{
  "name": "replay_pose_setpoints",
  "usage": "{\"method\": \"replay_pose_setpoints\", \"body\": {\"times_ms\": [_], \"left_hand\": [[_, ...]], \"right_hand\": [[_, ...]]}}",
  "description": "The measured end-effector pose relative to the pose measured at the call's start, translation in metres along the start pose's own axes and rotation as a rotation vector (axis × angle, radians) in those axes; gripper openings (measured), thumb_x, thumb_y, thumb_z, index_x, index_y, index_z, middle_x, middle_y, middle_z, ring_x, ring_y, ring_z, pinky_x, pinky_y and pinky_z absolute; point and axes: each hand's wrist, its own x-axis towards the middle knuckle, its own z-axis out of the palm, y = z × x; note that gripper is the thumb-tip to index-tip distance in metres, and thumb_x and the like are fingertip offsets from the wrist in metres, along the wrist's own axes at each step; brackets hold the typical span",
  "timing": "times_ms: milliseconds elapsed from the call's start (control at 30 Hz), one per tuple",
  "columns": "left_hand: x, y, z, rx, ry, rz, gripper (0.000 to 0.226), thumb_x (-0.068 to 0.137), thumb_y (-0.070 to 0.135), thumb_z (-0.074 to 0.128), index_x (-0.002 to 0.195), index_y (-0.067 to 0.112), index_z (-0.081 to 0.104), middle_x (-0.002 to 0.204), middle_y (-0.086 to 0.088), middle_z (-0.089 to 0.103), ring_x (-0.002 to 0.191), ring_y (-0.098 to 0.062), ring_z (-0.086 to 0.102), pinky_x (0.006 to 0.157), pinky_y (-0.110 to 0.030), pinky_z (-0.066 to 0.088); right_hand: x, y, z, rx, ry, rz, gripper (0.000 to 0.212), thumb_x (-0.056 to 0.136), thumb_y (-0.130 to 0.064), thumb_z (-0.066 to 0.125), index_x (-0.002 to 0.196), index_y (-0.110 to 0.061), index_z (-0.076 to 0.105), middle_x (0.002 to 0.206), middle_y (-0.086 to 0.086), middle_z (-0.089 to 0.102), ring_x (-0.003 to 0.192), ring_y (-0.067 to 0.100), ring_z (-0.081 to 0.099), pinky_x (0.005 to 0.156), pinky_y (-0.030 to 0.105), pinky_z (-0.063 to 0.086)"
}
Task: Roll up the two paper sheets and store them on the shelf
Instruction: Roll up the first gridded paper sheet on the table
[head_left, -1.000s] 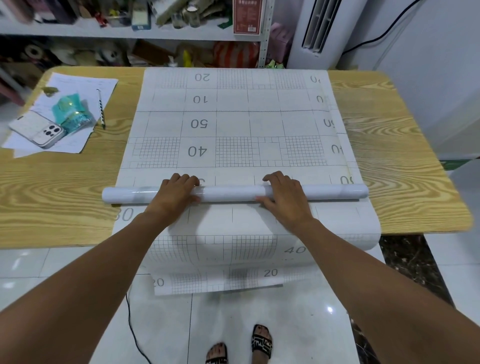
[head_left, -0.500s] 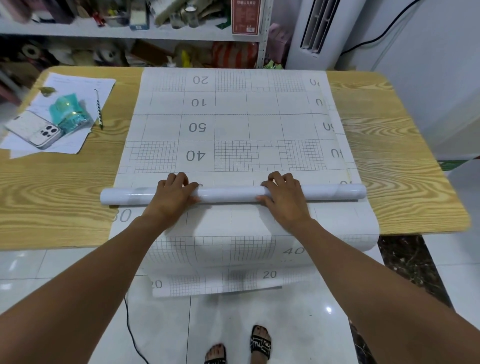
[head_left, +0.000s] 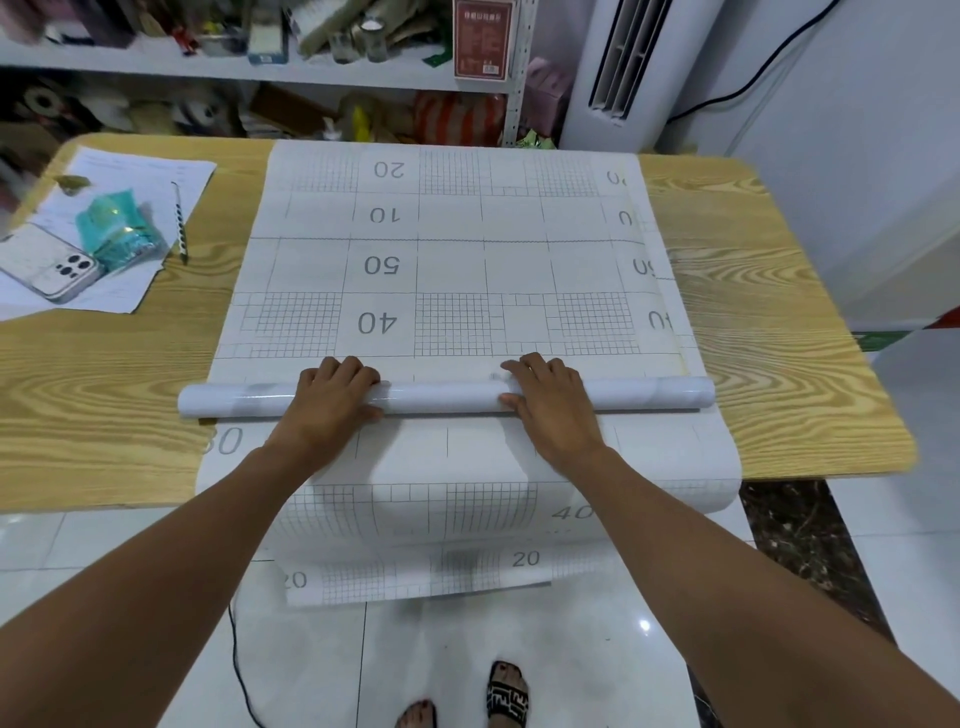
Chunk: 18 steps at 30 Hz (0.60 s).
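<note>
Head-camera view looking down at a wooden table (head_left: 104, 415). Across the middle of the frame lies a white roll (head_left: 447, 397), the rolled-up near part of the upper sheet (head_left: 452, 265). The rest of that sheet is flat and runs to the top centre, printed with grids and the numbers 40, 50, 10 and 20.

The left hand (head_left: 332, 397) and right hand (head_left: 553, 402) both grip the roll. Their fingers curve over its top and each thumb presses its near side. The two hands sit well apart, either side of the middle.

Compared with a second ago, the roll is slightly closer to the row marked 40, and it now covers a digit that peeked out just above it between the hands. The hands keep the same hold. Rolling is moving forward slowly, and most of this sheet probably remains to be wound.

A lower sheet (head_left: 467, 452) lies bare below the roll, draping off the table's near edge toward the floor; it is not yet rolled. The shelf (head_left: 260, 73) crosses the top of the frame, crowded with goods. At upper left sit loose papers (head_left: 156, 176), a phone (head_left: 57, 270) and a pencil (head_left: 179, 218).
</note>
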Motion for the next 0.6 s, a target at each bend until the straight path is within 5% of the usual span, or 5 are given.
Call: {"method": "replay_pose_setpoints", "body": {"times_ms": [200, 433, 600], "left_hand": [[0.0016, -0.0015, -0.0009, -0.007, -0.015, -0.025, 0.029, 0.089, 0.022, 0.056, 0.113, 0.007, 0.057, 0.111, -0.014, 0.053, 0.101, -0.034, 0.046, 0.090, -0.045, 0.033], [0.0047, -0.0038, 0.0023, 0.025, 0.011, -0.019, 0.023, 0.089, 0.014, 0.056, 0.108, 0.002, 0.061, 0.101, -0.020, 0.055, 0.095, -0.038, 0.048, 0.083, -0.051, 0.036], [0.0047, -0.0030, -0.0002, 0.006, -0.039, -0.036, 0.040, 0.093, 0.025, 0.048, 0.129, 0.007, 0.048, 0.115, -0.017, 0.053, 0.105, -0.037, 0.045, 0.091, -0.048, 0.033]], "right_hand": [[-0.0017, 0.0011, 0.0031, 0.033, 0.024, -0.011, 0.037, 0.086, -0.039, 0.061, 0.114, -0.014, 0.055, 0.114, 0.003, 0.053, 0.097, 0.025, 0.049, 0.086, 0.035, 0.036], [0.0020, -0.0021, 0.0032, 0.015, 0.007, -0.004, 0.034, 0.093, -0.036, 0.050, 0.114, -0.011, 0.058, 0.118, 0.004, 0.052, 0.099, 0.027, 0.046, 0.089, 0.036, 0.035], [0.0054, -0.0036, 0.0028, -0.019, 0.006, 0.014, 0.030, 0.095, -0.030, 0.048, 0.110, -0.009, 0.062, 0.114, 0.007, 0.054, 0.097, 0.029, 0.047, 0.086, 0.038, 0.037]]}}
